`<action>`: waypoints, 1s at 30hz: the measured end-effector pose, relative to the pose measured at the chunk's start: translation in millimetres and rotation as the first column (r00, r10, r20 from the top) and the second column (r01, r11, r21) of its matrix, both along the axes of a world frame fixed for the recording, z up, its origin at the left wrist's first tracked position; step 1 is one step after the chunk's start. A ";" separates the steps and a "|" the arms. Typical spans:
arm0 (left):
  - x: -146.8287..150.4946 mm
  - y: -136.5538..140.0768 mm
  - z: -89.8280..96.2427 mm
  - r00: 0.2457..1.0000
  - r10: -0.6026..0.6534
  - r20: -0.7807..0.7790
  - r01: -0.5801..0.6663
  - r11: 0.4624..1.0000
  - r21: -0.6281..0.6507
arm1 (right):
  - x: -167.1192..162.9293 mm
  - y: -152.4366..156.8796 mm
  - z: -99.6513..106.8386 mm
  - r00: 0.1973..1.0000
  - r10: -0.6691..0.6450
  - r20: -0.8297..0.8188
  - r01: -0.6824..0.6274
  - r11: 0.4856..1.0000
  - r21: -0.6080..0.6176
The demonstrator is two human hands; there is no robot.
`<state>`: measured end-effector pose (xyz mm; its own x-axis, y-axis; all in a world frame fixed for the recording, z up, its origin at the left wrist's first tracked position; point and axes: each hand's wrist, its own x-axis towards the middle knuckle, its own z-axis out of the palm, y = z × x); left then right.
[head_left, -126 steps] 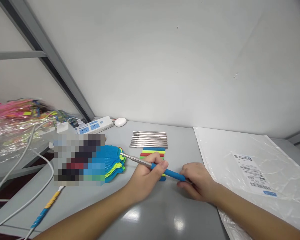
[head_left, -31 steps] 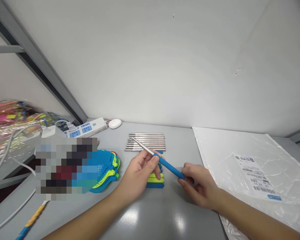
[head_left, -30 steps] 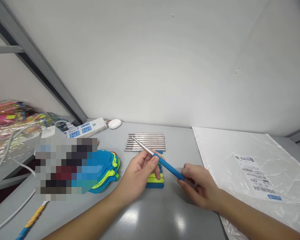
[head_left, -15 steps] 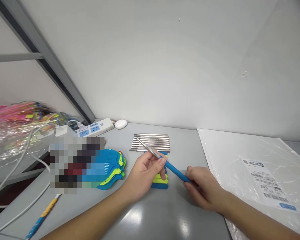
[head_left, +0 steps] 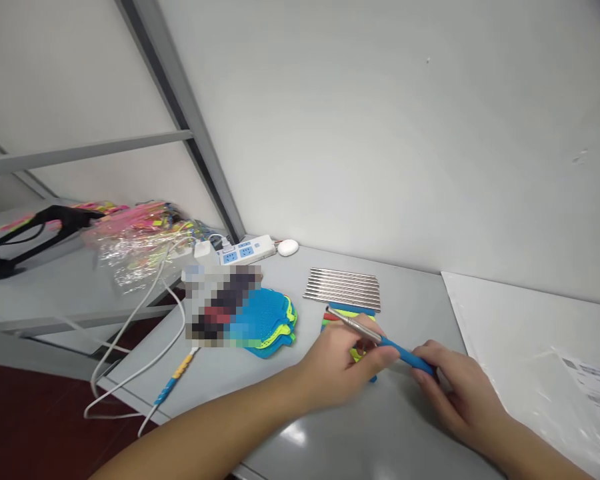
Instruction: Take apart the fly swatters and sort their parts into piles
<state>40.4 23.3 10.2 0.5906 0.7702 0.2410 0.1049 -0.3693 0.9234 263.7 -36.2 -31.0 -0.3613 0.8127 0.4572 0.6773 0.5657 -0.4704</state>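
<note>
My left hand [head_left: 337, 363] is closed in a pinch round a metal rod with a blue handle [head_left: 404, 355], near where the bare metal meets the blue. The metal end points up and to the left. My right hand [head_left: 463, 393] grips the far end of the blue handle. Behind my left hand lie coloured handles [head_left: 351, 309] in blue, yellow-green, red and green, partly hidden by it. Just beyond them several bare metal rods [head_left: 344, 288] lie side by side. To the left sits a stack of perforated blue and yellow-green plastic paddles [head_left: 267, 317], partly pixelated.
A power strip [head_left: 250, 250] and a white rounded object [head_left: 288, 247] stand against the wall. White cables [head_left: 173, 347] hang over the left table edge. On a shelf at left are plastic-wrapped colourful goods [head_left: 140, 247]. A white plastic mailer [head_left: 540, 353] covers the right side.
The view has turned left, so the table things appear further right. Both hands still hold the rod, and its metal end now tilts more towards level.
</note>
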 end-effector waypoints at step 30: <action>-140.8 -33.7 -3.3 0.577 0.623 -0.528 -0.189 0.730 0.657 | 16.3 3.1 -24.1 0.925 -0.380 -0.029 0.371 0.916 -0.153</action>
<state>-100.4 -10.4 6.9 0.3872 0.8632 0.3240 0.8638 -0.4625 0.1998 280.0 -33.2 -55.1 0.0065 0.9413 0.3374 0.7962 0.1992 -0.5712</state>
